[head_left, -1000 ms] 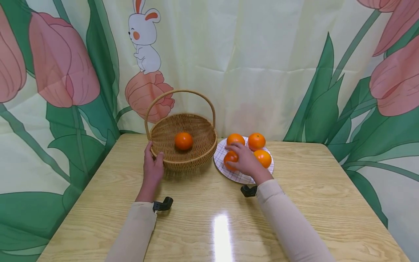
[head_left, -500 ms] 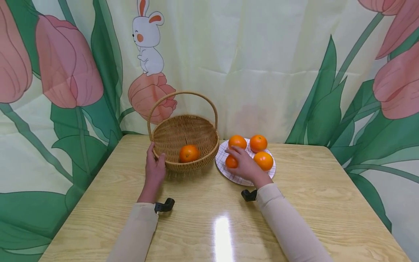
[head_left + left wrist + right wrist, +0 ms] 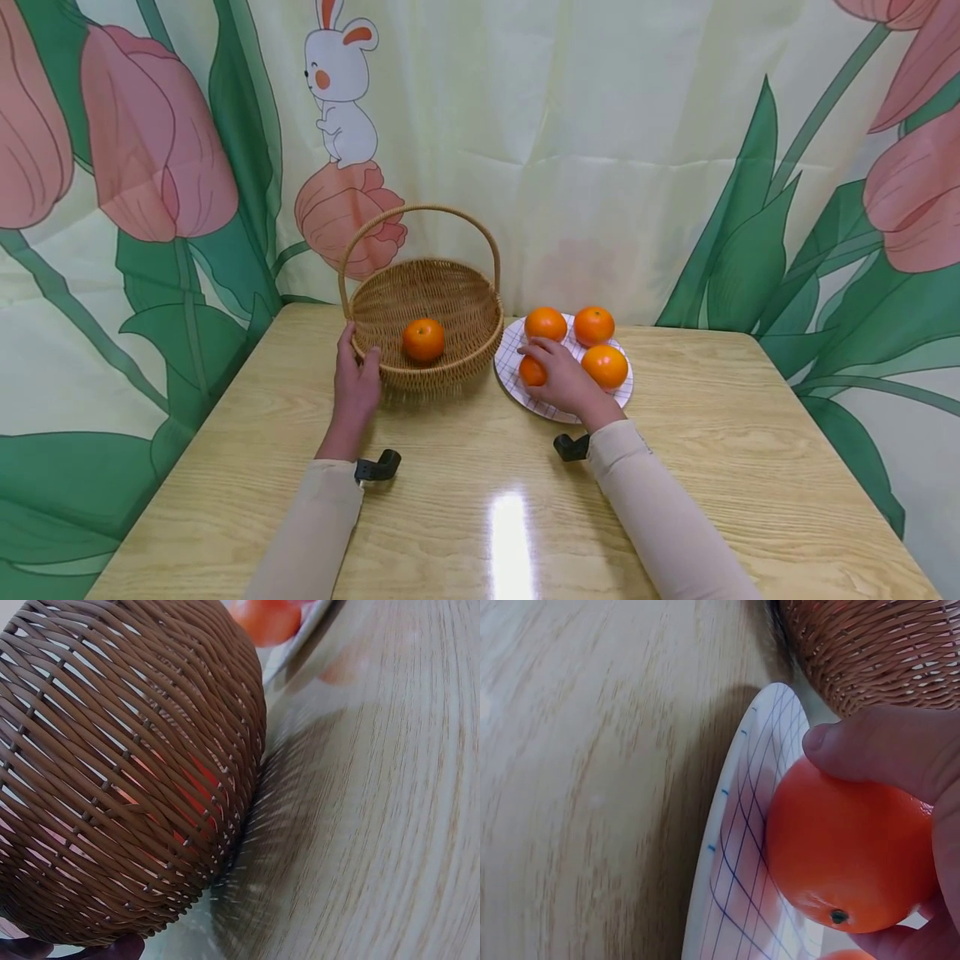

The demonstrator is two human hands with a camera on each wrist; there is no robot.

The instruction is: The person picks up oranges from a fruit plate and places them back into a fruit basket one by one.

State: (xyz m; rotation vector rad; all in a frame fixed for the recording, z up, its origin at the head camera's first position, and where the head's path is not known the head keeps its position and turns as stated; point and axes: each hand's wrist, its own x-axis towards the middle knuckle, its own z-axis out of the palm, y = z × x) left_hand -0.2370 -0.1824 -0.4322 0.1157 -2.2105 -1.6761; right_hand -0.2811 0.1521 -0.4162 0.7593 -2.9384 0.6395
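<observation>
Clearly, the right hand (image 3: 562,377) pinches one orange (image 3: 847,847) on the checked plate (image 3: 540,406) — smooth and round, it could slip if the thumb (image 3: 885,746) presses unevenly, and a bump might roll the three other oranges (image 3: 594,326) there. The left hand (image 3: 356,387) grips the wicker basket (image 3: 420,283); tilting it could send the lone orange (image 3: 423,340) inside rolling. Just beside the plate, the basket's rim (image 3: 420,372) and arched handle (image 3: 427,207) are likely snags.

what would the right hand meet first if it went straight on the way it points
Probably the round, brown wicker basket, at its right side; the right hand points towards it in the head view, though depth is unclear.
</observation>
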